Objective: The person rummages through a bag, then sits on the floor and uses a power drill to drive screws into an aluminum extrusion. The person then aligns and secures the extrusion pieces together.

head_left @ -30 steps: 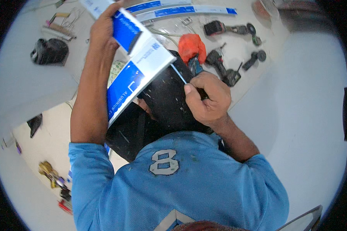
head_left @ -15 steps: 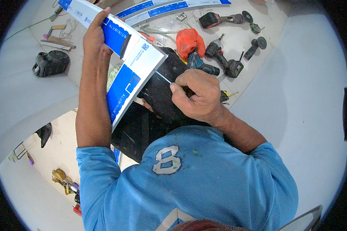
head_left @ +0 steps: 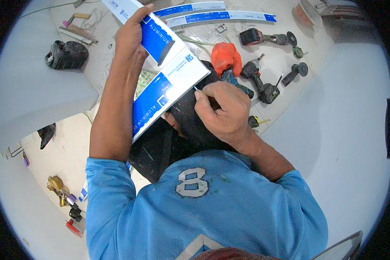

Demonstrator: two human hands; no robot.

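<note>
My left hand (head_left: pixel 132 37) is wrapped round an aluminium frame (head_left: pixel 151 103), its two profiles meeting at an angled corner under blue and white protective film. Close to that corner, my right hand (head_left: pixel 223 108) is closed in a pinch on a thin metal rod (head_left: pixel 196 88). Only a short length of the rod shows, between my thumb and the frame's outer edge; whether it has a handle is hidden by my fingers. A dark strip (head_left: pixel 165 53) lies on the film near the joint. The frame leans over my dark trousers (head_left: pixel 190 117).
Right of the frame lie a cordless angle grinder (head_left: pixel 271 38), a black impact driver (head_left: pixel 260 82), a blue drill (head_left: pixel 237 84) under an orange cover (head_left: pixel 225 60), and a grinder-like tool (head_left: pixel 294 74). Filmed profiles (head_left: pixel 229 17) lie ahead; a black container (head_left: pixel 67 55) stands left.
Less of the rod shows between my right hand and the frame. The frame and my left hand have shifted right in view, along with the surroundings.
</note>
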